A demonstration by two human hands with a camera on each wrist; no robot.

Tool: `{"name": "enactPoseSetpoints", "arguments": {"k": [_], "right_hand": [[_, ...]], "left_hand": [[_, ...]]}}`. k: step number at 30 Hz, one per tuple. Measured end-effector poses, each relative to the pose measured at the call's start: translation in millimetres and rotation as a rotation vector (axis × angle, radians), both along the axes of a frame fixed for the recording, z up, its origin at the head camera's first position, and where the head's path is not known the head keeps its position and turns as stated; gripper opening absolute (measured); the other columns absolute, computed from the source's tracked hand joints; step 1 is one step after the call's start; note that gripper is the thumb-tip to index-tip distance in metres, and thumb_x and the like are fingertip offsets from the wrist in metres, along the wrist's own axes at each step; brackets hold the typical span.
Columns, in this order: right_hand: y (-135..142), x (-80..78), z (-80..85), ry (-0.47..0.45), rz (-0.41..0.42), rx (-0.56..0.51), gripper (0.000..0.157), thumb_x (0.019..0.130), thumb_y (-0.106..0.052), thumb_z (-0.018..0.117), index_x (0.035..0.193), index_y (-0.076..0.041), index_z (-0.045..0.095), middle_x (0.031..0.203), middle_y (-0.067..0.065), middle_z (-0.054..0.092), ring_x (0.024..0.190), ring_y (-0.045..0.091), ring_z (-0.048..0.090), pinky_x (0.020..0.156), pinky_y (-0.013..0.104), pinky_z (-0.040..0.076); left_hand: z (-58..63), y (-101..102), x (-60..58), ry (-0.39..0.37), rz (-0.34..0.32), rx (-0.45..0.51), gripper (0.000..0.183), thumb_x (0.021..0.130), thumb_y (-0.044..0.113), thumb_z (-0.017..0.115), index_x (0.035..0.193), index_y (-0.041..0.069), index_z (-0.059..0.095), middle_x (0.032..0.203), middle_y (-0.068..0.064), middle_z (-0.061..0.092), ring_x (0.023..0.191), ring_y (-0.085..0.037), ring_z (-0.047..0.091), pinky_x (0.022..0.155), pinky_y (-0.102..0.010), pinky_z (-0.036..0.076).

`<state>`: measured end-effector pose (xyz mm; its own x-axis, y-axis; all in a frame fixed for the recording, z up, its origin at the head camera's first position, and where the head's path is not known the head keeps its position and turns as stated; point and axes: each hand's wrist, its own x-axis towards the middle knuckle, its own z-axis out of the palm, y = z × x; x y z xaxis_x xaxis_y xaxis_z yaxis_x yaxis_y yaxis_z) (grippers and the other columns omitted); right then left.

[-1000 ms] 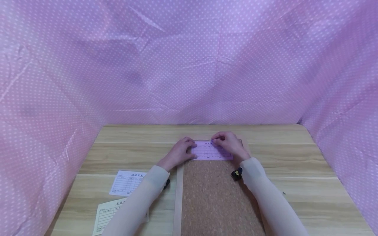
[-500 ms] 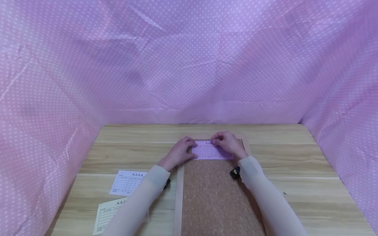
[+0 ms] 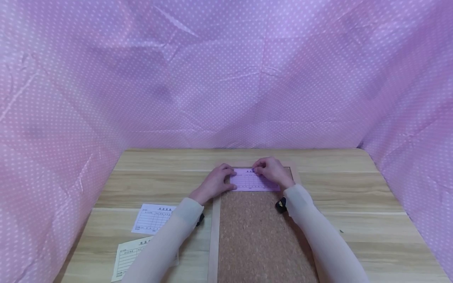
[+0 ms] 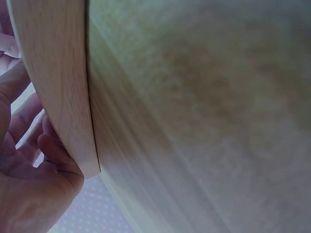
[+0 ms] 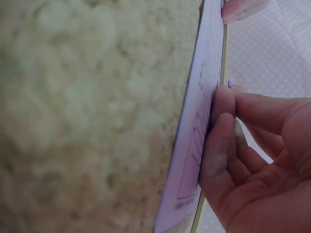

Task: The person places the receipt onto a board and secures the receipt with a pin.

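A pink printed form (image 3: 242,181) lies across the far end of a wood-framed cork board (image 3: 265,236). On its left end rests my left hand (image 3: 214,182), fingers near the top corner and thumb near the bottom one. In the left wrist view that hand (image 4: 34,170) is beside the board's wooden frame (image 4: 63,92). My right hand (image 3: 273,171) is at the form's top edge, pinching a small purple pushpin (image 5: 230,84) between thumb and forefinger; most of the pin is hidden. Other fingers of the right hand (image 5: 257,160) touch the paper.
Left of the board, a white form (image 3: 150,218) and a cream form (image 3: 129,257) lie on the wooden table (image 3: 354,188), partly covered by the left sleeve. A dark speck (image 3: 341,231) is on the table at right. Pink dotted cloth (image 3: 226,78) surrounds the table.
The right wrist has shifted slightly left while its fingertips stay at the form's top edge. The left hand holds its place on the paper.
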<state>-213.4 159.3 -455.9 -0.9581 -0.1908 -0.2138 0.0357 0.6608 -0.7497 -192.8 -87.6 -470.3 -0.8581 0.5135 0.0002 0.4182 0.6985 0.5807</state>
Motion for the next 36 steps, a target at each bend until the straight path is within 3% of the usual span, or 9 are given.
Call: {"name": "enactPoseSetpoints", "arguments": {"k": [5, 15, 36], "right_hand": [[-1.5, -1.0, 2.1, -0.036, -0.020, 0.005, 0.013, 0.101, -0.014, 0.067, 0.107, -0.011, 0.078, 0.100, 0.004, 0.073, 0.089, 0.020, 0.064, 0.081, 0.035, 0.047], [-3.8, -3.9, 4.1, 0.008, 0.019, 0.044, 0.013, 0.099, -0.010, 0.068, 0.105, -0.006, 0.078, 0.092, 0.004, 0.074, 0.083, 0.019, 0.065, 0.080, 0.036, 0.050], [-8.5, -0.9, 7.6, -0.027, -0.019, 0.053, 0.012, 0.098, -0.008, 0.067, 0.103, -0.006, 0.078, 0.093, 0.005, 0.072, 0.085, 0.020, 0.063, 0.078, 0.034, 0.050]], "left_hand": [[1.3, 0.1, -1.0, 0.000, 0.000, -0.005, 0.047, 0.089, 0.022, 0.084, 0.129, 0.002, 0.068, 0.136, -0.011, 0.059, 0.129, -0.031, 0.054, 0.113, -0.043, 0.041], [1.2, 0.6, 0.6, -0.006, 0.007, -0.006, 0.047, 0.089, 0.022, 0.084, 0.129, 0.002, 0.068, 0.136, -0.010, 0.059, 0.129, -0.030, 0.054, 0.113, -0.043, 0.041], [-0.6, 1.4, 1.8, 0.002, 0.003, -0.017, 0.048, 0.088, 0.022, 0.084, 0.129, 0.003, 0.068, 0.136, -0.010, 0.059, 0.129, -0.030, 0.054, 0.113, -0.043, 0.041]]}}
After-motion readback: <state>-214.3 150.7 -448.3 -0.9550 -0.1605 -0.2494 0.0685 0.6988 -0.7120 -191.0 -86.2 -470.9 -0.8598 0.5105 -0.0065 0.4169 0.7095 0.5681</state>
